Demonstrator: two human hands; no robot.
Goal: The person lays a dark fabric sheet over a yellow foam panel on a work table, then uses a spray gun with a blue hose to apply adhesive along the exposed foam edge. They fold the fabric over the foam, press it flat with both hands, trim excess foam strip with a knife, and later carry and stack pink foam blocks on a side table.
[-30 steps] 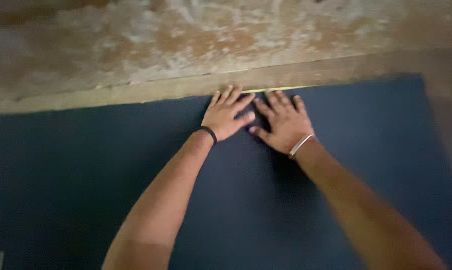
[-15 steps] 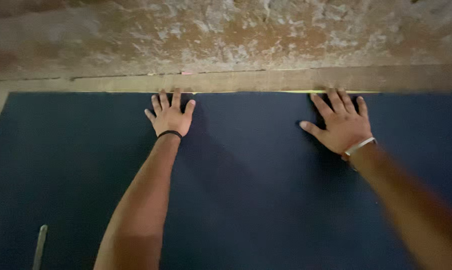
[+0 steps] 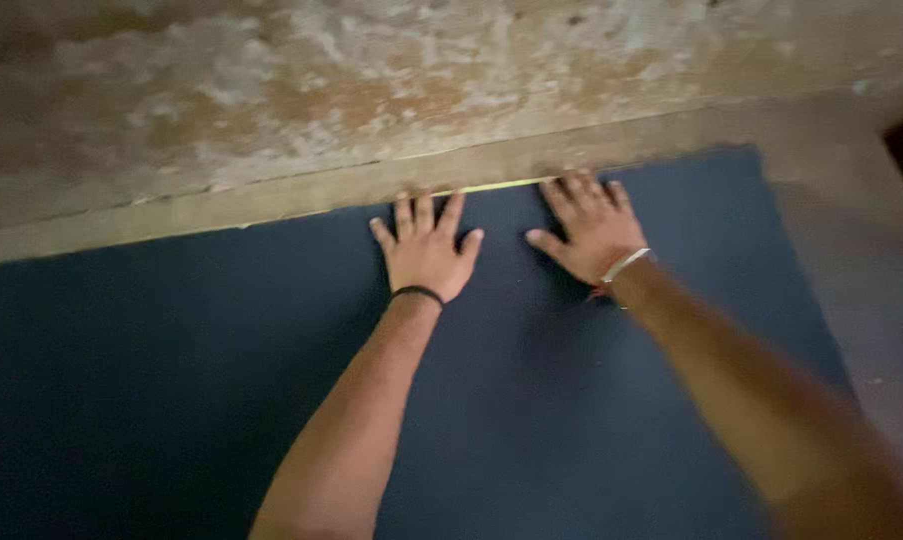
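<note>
Both hands lay flat and open, palms down, fingers spread, gripping nothing. The left hand point(image 3: 427, 255), with a thin black band point(image 3: 417, 292) at its wrist, pressed on the large dark blue flat sheet point(image 3: 171, 400) just left of the frame's middle, its fingertips reaching almost to the sheet's upper edge. The right hand point(image 3: 591, 228), wearing a pale bracelet point(image 3: 623, 264), rested just beside it to the right, thumb pointed toward the left hand, a small gap between them, its fingertips at the same edge. The sheet looked matte, smooth and evenly dark, filling the lower part of the frame from the left side to a straight right-hand edge in the upper right. It lay directly under both palms. A thin yellowish strip point(image 3: 496, 186) showed along its top edge between the two hands. Above that ran a rough, mottled brown and whitish wall surface point(image 3: 371, 90) across the upper frame, with a bare brownish floor band point(image 3: 851, 250) at the right.
</note>
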